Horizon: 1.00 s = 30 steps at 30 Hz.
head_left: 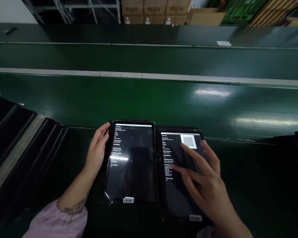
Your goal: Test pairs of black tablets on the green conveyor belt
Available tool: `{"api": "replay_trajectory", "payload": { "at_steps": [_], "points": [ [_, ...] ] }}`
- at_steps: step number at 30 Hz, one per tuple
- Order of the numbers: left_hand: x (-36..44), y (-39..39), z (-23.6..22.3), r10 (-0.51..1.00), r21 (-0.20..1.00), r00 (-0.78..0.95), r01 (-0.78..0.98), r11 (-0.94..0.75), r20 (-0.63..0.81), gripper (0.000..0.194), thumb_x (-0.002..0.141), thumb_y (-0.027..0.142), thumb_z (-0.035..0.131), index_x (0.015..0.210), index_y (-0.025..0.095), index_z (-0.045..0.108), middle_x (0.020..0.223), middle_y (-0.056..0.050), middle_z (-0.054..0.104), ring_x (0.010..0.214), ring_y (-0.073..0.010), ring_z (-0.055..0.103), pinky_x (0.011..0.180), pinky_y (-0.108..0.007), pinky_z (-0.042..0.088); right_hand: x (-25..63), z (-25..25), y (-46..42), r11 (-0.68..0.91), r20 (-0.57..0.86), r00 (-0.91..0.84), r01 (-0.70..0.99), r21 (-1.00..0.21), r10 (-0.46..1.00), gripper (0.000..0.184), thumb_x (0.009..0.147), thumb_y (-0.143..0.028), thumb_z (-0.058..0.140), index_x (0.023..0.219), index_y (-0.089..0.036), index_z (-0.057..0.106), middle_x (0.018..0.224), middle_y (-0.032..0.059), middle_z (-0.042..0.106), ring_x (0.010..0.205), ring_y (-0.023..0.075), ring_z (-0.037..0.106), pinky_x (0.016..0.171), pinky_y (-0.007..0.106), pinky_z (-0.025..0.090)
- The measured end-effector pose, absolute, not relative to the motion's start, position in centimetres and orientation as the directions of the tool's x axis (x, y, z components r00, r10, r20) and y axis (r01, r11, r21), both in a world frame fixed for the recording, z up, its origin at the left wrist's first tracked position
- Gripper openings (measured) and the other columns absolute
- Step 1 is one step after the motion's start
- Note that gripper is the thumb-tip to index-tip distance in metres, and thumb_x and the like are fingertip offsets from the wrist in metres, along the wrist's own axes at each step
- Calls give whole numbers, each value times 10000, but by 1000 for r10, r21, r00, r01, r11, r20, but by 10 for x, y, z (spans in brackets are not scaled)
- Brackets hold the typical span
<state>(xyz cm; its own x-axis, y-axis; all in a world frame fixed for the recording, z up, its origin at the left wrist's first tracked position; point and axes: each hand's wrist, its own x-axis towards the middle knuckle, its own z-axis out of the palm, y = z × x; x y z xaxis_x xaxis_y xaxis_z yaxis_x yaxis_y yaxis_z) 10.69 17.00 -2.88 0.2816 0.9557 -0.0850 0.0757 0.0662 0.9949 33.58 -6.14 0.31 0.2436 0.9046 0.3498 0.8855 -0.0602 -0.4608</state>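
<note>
Two black tablets lie side by side on the dark surface in front of me, screens lit with lists of white text. The left tablet [132,175] has a small label at its lower edge. My left hand [98,147] is closed on its left edge near the top corner. Over the right tablet [175,201] my right hand [207,185] is open, thumb and fingers spread, its fingertips at or just above the glass. A white square QR code [188,141] shows on that screen, close to my index finger. My right hand covers part of this tablet's right side.
A row of black, flat items [22,148] leans at the left. Beyond the tablets runs a green conveyor belt [129,99] with a pale rail [164,77]. Farther back are a dark ledge with a white paper [223,43], cardboard boxes [154,8] and metal shelving [104,6].
</note>
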Motion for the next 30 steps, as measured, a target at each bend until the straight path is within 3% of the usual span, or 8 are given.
{"api": "replay_trajectory", "payload": {
  "at_steps": [3, 7, 9, 12, 16, 19, 24, 30],
  "points": [
    [108, 170, -27, 952, 991, 300, 130, 22, -60, 376, 889, 278, 630, 1264, 250, 643, 1458, -64, 590, 1427, -256, 462, 1246, -466, 288, 343, 4, -67, -145, 446, 396, 855, -498, 803, 271, 1008, -244, 543, 939, -220, 804, 1361, 88, 624, 1445, 412, 366, 1061, 639, 435],
    [110, 169, -27, 951, 969, 309, 235, -82, 5, 485, 777, 234, 746, 1247, 212, 629, 1426, -100, 565, 1398, -266, 483, 1248, -472, 282, 346, 8, -69, -228, 443, 518, 798, -558, 732, 259, 1019, -216, 522, 998, -214, 779, 1293, 90, 653, 1365, 357, 485, 1035, 552, 462],
    [110, 168, -26, 945, 947, 325, 291, -136, 36, 601, 729, 265, 809, 1289, 206, 599, 1441, -117, 517, 1399, -281, 472, 1242, -489, 291, 349, 8, -66, -234, 437, 506, 809, -538, 743, 264, 1025, -236, 512, 1025, -208, 774, 1316, 107, 635, 1379, 369, 463, 1042, 558, 453],
    [110, 168, -25, 931, 952, 363, 275, -133, 25, 675, 780, 353, 787, 1385, 224, 517, 1511, -129, 460, 1446, -279, 419, 1247, -497, 275, 359, 6, -58, -231, 412, 444, 851, -471, 796, 296, 1034, -302, 495, 1081, -192, 766, 1392, 140, 574, 1424, 407, 380, 1059, 605, 432],
    [111, 173, -22, 942, 982, 335, 184, -54, -11, 565, 840, 349, 723, 1355, 211, 537, 1532, -138, 475, 1462, -264, 407, 1249, -473, 279, 374, 3, -44, -177, 385, 335, 903, -391, 860, 338, 1043, -331, 471, 1161, -178, 749, 1500, 162, 467, 1482, 432, 256, 1124, 680, 335],
    [114, 178, -21, 951, 986, 309, 158, -52, 1, 505, 829, 296, 723, 1305, 211, 575, 1506, -130, 510, 1454, -264, 422, 1245, -468, 292, 379, 2, -37, -152, 362, 307, 905, -398, 880, 361, 1054, -340, 446, 1160, -184, 754, 1543, 152, 423, 1501, 439, 207, 1144, 711, 279],
    [113, 183, -24, 953, 990, 301, 134, -53, 11, 439, 828, 252, 689, 1260, 241, 610, 1462, -89, 570, 1441, -262, 443, 1231, -483, 321, 377, -2, -37, -142, 352, 318, 884, -445, 880, 376, 1060, -373, 439, 1143, -205, 764, 1556, 122, 424, 1510, 432, 190, 1130, 709, 302],
    [112, 183, -25, 950, 990, 311, 136, -46, 1, 453, 823, 239, 678, 1271, 245, 616, 1471, -78, 567, 1429, -247, 459, 1235, -464, 320, 377, -9, -38, -152, 351, 315, 895, -420, 882, 400, 1063, -386, 423, 1134, -199, 769, 1547, 123, 434, 1513, 420, 186, 1147, 701, 288]
  ]
}}
